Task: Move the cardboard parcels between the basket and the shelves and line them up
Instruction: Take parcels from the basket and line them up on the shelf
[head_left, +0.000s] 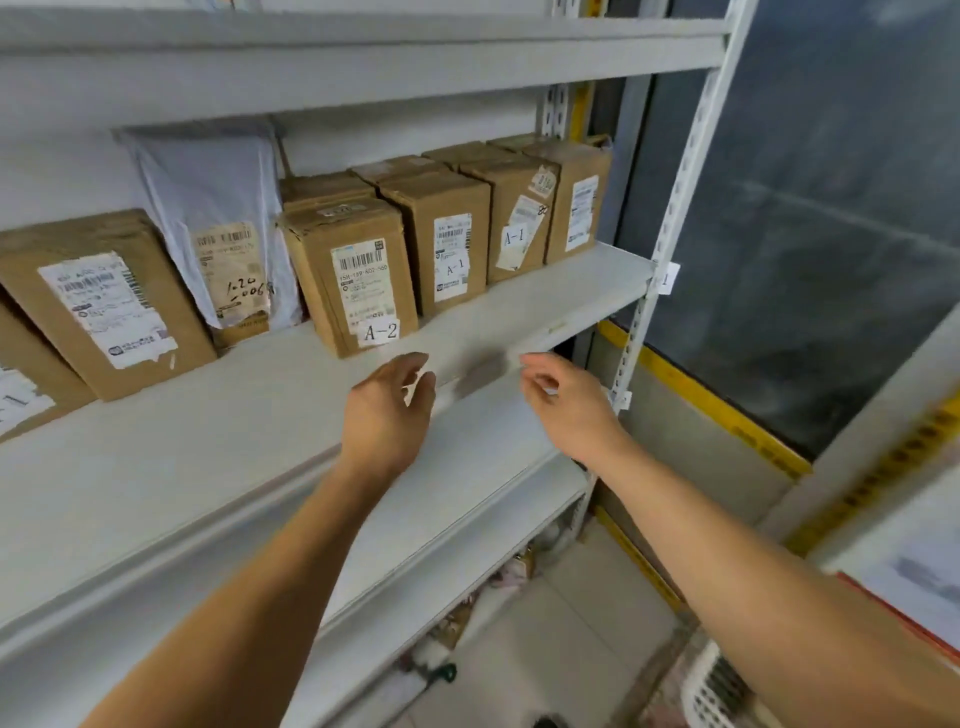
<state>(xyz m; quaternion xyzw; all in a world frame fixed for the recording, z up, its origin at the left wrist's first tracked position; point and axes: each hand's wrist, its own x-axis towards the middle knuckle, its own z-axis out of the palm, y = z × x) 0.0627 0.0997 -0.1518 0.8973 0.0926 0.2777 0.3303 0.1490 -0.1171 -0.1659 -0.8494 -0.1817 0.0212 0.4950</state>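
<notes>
**Both hands free at the shelf edge, a row of parcels already standing**

Nearest, at the bottom right corner, a white slatted basket (714, 691) sits on the floor; what it holds cannot be made out from here. Above it both forearms reach toward the middle shelf (208, 467). The left hand (387, 410) hovers over the front of the shelf board, fingers loosely curled and holding nothing. The right hand (563, 400) hangs just beside the shelf's front edge, fingers also relaxed and empty.

Just beyond the left hand stands the parcel marked A-2 (353, 275), upright and set a little forward of its neighbours. Behind and to its right, three more cardboard parcels (519, 218) stand upright side by side, running toward the right upright post; two carry A-1 labels. Left of A-2, a white plastic mailer (213, 218) leans against the back wall, and further left a flat cardboard parcel (104, 306) leans at a tilt.

By the look of it, a fair part of the job is done: the right-hand row is on the shelf and roughly even. What seems left is squaring A-2 with the row, straightening the tilted pieces on the left, and whatever remains in the basket
</notes>
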